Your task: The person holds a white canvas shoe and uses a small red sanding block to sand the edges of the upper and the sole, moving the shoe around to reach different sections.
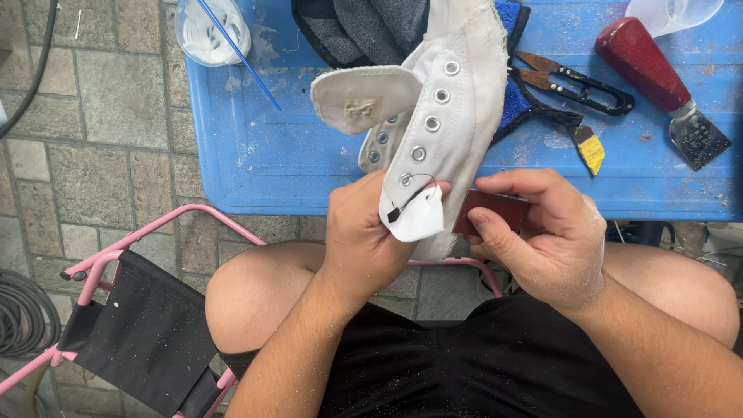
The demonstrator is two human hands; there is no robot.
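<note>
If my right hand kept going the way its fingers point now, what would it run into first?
Most likely the white shoe upper: the right hand, holding a dark red tool, points left at it, with the left hand just behind. Depth is hard to judge.

The left hand (364, 240) gripped the lower end of a white canvas shoe upper (449, 116), thumb pressed on a small white patch (422, 217) with a dark thread across it. The right hand (542, 232), at three o'clock of the left, pinched a dark red tool handle (495, 210) just behind the canvas. The upper's tongue (364, 97) splayed toward nine o'clock. On the blue table (263, 155), black snips (580, 87) and a red-handled scraper (658, 77) lay at two o'clock. A pink folding chair (139, 325) stood at eight o'clock.
</note>
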